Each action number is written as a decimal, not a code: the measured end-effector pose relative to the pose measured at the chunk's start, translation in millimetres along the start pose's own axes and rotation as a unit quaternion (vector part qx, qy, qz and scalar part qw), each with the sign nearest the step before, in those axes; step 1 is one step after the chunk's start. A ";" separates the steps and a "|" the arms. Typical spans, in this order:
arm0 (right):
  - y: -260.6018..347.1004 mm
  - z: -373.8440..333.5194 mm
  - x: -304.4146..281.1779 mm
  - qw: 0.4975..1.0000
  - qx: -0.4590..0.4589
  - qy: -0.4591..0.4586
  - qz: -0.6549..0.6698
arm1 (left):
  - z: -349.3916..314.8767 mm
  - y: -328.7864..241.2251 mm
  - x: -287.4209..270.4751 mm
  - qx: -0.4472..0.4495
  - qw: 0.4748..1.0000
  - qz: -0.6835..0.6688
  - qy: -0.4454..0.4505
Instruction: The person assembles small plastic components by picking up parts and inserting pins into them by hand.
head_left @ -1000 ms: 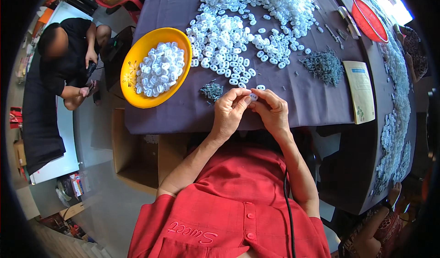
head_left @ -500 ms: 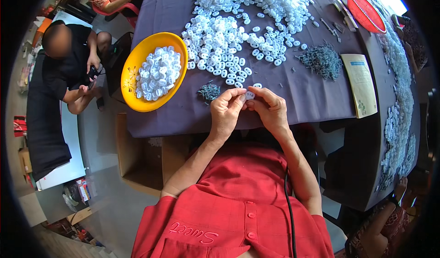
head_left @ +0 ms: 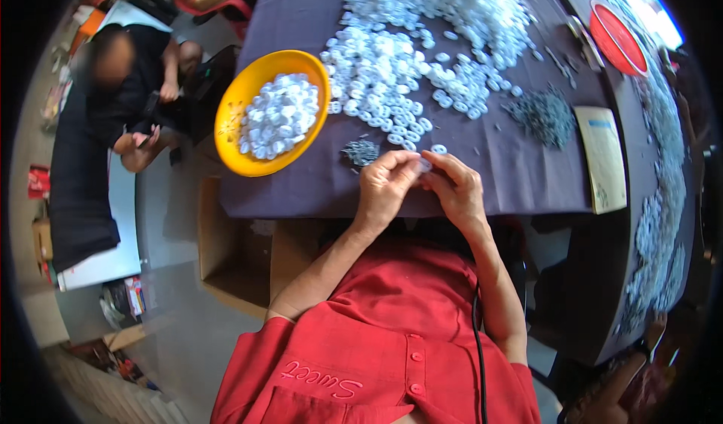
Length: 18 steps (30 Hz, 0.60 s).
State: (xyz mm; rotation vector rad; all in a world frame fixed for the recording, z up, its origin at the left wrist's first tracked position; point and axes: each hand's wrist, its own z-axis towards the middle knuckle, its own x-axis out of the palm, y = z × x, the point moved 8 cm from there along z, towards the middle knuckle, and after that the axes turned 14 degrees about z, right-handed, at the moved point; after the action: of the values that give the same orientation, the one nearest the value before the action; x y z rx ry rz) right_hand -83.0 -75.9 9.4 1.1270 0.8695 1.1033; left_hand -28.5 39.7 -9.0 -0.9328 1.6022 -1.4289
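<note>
At the near edge of the table, my left hand [head_left: 382, 190] and my right hand [head_left: 459, 192] meet fingertip to fingertip. Both are closed in a pinch on one small white oval plastic piece [head_left: 425, 165], mostly hidden by the fingers. Just beyond them lies a single loose white oval piece [head_left: 439, 149]. A small heap of thin grey pins [head_left: 360, 152] is close to my left hand's knuckles. Farther off spreads a large pile of white two-holed oval pieces [head_left: 376, 66]. To the left, a yellow bowl [head_left: 228, 134] holds many more of them.
A larger heap of grey pins [head_left: 541, 117] and a yellowish booklet [head_left: 600, 160] lie to the right, with a red basket [head_left: 617, 38] beyond. An open cardboard box [head_left: 233, 269] stands below the table's left side. A seated person in black [head_left: 113, 85] is at left.
The view has swung a little, so the table items appear farther right. My hands stay together on the white piece, which now shows less between the fingers.
</note>
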 end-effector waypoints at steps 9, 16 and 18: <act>2.9 -9.8 2.9 1.000 -0.009 0.002 -0.007 | -6.3 11.5 -1.3 -0.007 0.998 0.030 0.057; -13.8 -10.4 15.0 0.980 0.089 -0.038 0.176 | -7.9 7.7 -20.0 -0.037 0.999 -0.023 0.008; -16.3 -9.6 18.8 0.967 0.098 -0.042 0.230 | -7.6 7.7 -23.2 -0.035 0.999 -0.018 -0.009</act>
State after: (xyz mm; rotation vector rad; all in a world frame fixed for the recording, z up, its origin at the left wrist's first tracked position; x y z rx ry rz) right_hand -83.6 -56.2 -8.7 1.5833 0.6758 1.3526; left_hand -25.7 64.6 -14.4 -1.0176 1.6391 -1.3919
